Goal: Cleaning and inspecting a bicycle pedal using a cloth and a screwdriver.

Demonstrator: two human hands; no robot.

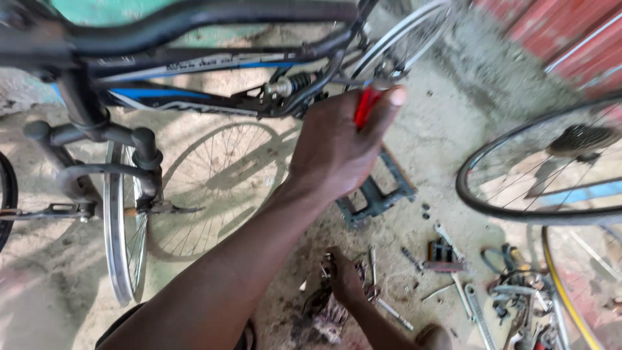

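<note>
The left hand (334, 149), arm stretched forward, has its fingers (389, 100) clamped on a red-handled tool (366, 107) beside the bicycle frame (194, 97), while the right hand (343, 275), fingers curled together, rests on scattered tools (389, 311) on the floor (453, 129).

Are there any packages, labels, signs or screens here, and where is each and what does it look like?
No packages, signs or screens show.
Frame decal: on the bicycle's upper tube, a long narrow white band with small dark lettering and a blue end.
Lower decal: on the tube below it, blue and white stripes on black, slanted.
The left hand, holding a red-handled tool, is just right of both; the right hand rests among tools on the ground.
</note>
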